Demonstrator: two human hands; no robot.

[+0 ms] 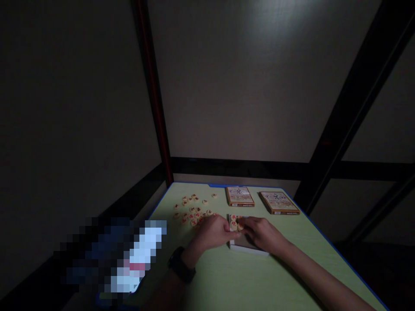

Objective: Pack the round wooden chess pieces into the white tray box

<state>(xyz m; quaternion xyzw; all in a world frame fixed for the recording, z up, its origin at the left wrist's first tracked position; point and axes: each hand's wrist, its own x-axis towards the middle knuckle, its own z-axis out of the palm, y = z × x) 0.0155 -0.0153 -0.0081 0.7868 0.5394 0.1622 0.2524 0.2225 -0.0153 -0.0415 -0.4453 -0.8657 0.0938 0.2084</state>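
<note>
My left hand (212, 233) and my right hand (261, 233) meet over a shallow white tray (248, 250) on a green table (246, 276). Both hands have their fingers curled and pinched on small round cream game pieces with red marks (236, 224) held between them above the tray's near end. A dark watch (180, 264) is on my left wrist. Several more round pieces (192, 209) lie scattered on the table just left of and behind my left hand.
Two flat orange-bordered boxes (240, 196) (279, 203) lie at the table's far edge. The table has a blue rim (327, 242). Dark frame bars and a plain wall stand behind. A blurred patch sits at lower left.
</note>
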